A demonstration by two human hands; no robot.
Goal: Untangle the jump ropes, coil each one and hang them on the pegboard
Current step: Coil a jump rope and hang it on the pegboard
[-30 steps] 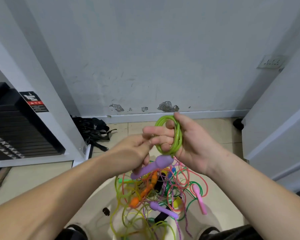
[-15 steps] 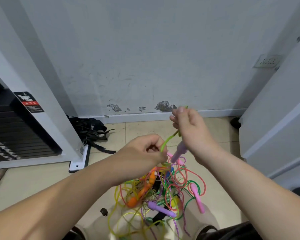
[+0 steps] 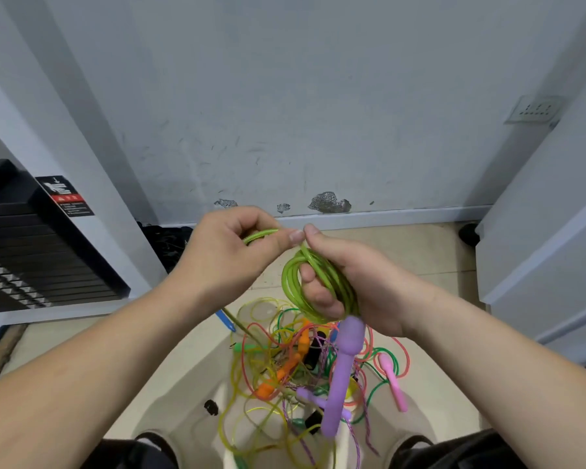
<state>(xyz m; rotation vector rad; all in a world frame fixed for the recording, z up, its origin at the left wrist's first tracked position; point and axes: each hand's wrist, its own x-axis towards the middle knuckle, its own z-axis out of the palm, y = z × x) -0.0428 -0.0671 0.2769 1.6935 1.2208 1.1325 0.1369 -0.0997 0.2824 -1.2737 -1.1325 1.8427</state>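
Right hand (image 3: 349, 286) grips green rope coil (image 3: 315, 286); left hand (image 3: 230, 252) pinches its strand.

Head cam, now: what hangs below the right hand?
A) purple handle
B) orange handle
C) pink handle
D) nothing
A: a purple handle hangs straight down below the green rope coiled round the fingers of the right hand; the orange and pink handles lie in the floor tangle.

The left hand (image 3: 230, 255) covers most of the green rope (image 3: 320, 267) strand it pinches, half a dark bundle (image 3: 164, 243) sits behind it, the tangled pile (image 3: 271, 377) runs off the bottom edge, the hanging purple handle (image 3: 344, 374) is blurred, and the print on the warning label (image 3: 67, 197) is too small to read.
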